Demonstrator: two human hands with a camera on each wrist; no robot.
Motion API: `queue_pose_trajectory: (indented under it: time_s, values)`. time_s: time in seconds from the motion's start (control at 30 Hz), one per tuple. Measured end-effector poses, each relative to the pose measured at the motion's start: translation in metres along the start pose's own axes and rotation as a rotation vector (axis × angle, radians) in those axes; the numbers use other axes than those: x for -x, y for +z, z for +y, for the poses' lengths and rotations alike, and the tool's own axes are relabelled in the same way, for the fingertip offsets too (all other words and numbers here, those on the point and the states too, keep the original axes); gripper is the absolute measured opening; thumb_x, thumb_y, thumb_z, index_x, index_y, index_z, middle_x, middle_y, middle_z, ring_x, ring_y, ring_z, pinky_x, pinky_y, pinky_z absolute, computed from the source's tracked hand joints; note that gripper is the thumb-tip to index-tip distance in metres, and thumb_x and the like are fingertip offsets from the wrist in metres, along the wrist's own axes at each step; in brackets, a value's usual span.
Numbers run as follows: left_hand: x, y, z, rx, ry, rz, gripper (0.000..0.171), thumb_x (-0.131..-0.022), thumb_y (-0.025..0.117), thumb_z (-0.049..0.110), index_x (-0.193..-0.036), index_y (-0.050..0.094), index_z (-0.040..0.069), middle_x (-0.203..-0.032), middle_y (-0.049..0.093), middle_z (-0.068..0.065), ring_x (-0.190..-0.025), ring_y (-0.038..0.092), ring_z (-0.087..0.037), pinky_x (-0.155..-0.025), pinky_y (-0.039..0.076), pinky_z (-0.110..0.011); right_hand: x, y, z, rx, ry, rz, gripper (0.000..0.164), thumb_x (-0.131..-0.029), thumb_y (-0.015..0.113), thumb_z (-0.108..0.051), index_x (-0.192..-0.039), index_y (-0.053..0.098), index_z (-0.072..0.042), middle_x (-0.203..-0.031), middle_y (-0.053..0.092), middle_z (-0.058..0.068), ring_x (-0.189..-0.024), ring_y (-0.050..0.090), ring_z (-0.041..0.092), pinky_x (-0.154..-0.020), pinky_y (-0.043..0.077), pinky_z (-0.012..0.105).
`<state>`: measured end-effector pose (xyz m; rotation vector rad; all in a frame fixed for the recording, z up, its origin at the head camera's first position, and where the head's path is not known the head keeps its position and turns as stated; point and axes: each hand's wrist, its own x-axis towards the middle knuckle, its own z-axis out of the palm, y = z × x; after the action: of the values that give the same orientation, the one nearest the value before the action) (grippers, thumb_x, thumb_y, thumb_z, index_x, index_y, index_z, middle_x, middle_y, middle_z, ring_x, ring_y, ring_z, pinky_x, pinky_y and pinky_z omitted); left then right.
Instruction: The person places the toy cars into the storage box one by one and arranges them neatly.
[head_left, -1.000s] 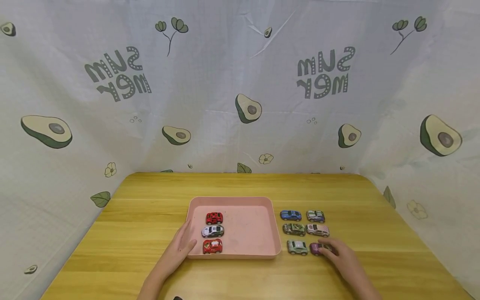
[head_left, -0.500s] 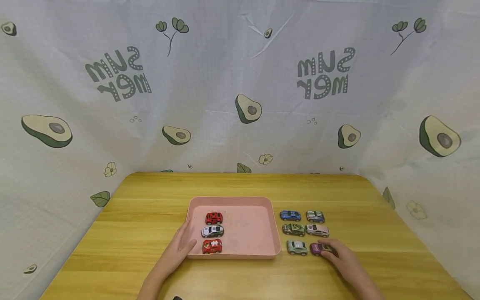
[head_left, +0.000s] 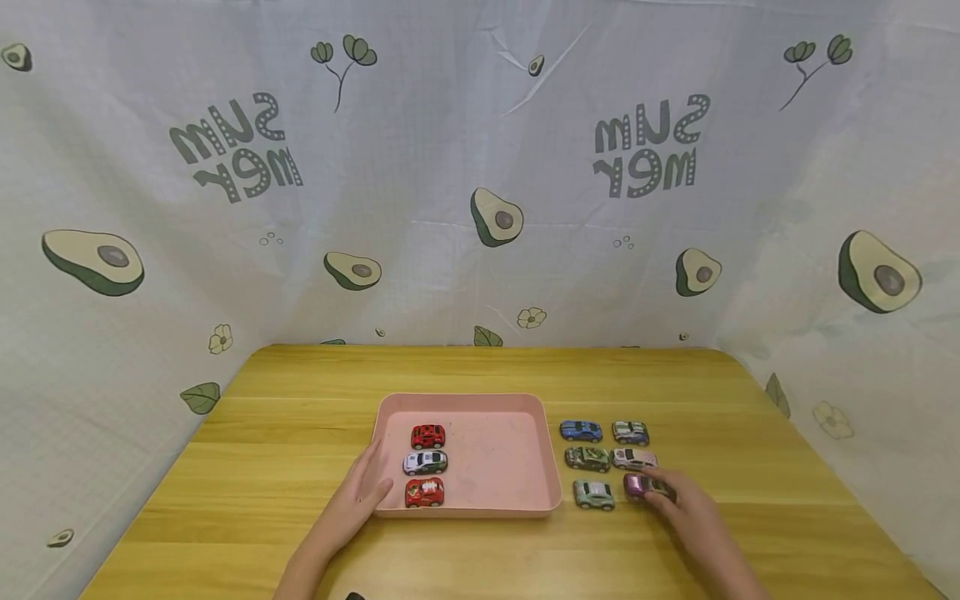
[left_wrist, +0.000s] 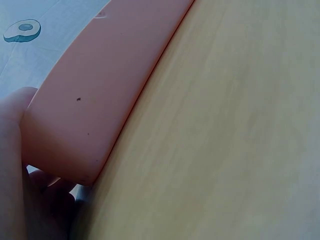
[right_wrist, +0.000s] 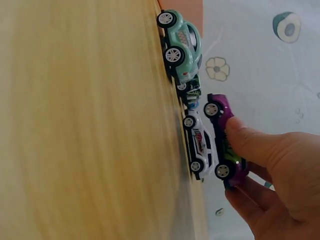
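Observation:
My right hand [head_left: 692, 510] pinches a purple toy car [head_left: 645, 486] between thumb and fingers. In the right wrist view the purple car [right_wrist: 223, 140] is raised off the table, close to a white toy car [right_wrist: 201, 145]. My left hand [head_left: 351, 498] grips the pink tray [head_left: 510, 513] at its front left corner. The left wrist view shows the thumb at the rim and fingers around the end of the tray wall [left_wrist: 95, 85]. Inside the tray, along its left side, stand a red spotted car [head_left: 428, 436], a white car [head_left: 425, 462] and a red car [head_left: 424, 492].
Right of the tray stand a blue car [head_left: 581, 430], a white-and-purple car [head_left: 631, 432], a camouflage car [head_left: 588, 458], a pale pink-white car [head_left: 634, 458] and a mint green car [head_left: 594, 495]. A printed cloth [head_left: 420, 167] hangs behind the wooden table [head_left: 285, 433].
My right hand has lifted the purple car off the table, and it appears slightly farther up and right. The left hand and tray have stayed in place.

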<state>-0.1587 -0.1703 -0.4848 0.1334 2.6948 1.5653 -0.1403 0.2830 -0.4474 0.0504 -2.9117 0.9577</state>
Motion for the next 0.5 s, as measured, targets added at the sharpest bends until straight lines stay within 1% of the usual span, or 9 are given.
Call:
queue_pose_trajectory:
  time_s: [0.23, 0.33, 0.43, 0.5]
  values:
    - [0.001, 0.0, 0.001, 0.018, -0.005, -0.004, 0.069, -0.09, 0.05, 0.04, -0.146, 0.017, 0.018, -0.151, 0.015, -0.017, -0.138, 0.013, -0.041, -0.108, 0.013, -0.062, 0.0, -0.003, -0.009, 0.032, 0.004, 0.056, 0.036, -0.086, 0.06, -0.013, -0.117, 0.055, 0.005, -0.119, 0.053, 0.032, -0.11, 0.048, 0.048, -0.09, 0.041, 0.059]
    - [0.0, 0.0, 0.0, 0.009, -0.007, -0.004, 0.069, -0.09, 0.05, 0.041, -0.146, 0.016, 0.018, -0.151, 0.015, -0.017, -0.138, 0.013, -0.041, -0.108, 0.013, -0.062, 0.0, -0.004, -0.014, 0.037, 0.037, 0.052, 0.038, -0.087, 0.059, -0.017, -0.119, 0.055, 0.002, -0.122, 0.05, 0.031, -0.112, 0.047, 0.048, -0.091, 0.04, 0.059]
    - [-0.001, 0.0, 0.0, 0.005, -0.006, -0.001, 0.069, -0.09, 0.05, 0.04, -0.146, 0.016, 0.018, -0.151, 0.015, -0.018, -0.137, 0.014, -0.041, -0.108, 0.013, -0.062, 0.001, -0.005, -0.021, 0.024, 0.051, 0.061, 0.039, -0.088, 0.058, -0.02, -0.121, 0.055, -0.001, -0.125, 0.05, 0.03, -0.112, 0.048, 0.046, -0.091, 0.04, 0.059]
    - [-0.001, 0.0, -0.001, 0.004, -0.002, 0.002, 0.07, -0.09, 0.05, 0.04, -0.146, 0.016, 0.017, -0.151, 0.015, -0.018, -0.137, 0.014, -0.042, -0.108, 0.013, -0.062, 0.001, -0.005, -0.026, 0.037, 0.01, 0.107, 0.037, -0.086, 0.061, -0.02, -0.118, 0.058, -0.003, -0.118, 0.056, 0.027, -0.104, 0.054, 0.041, -0.088, 0.044, 0.056]
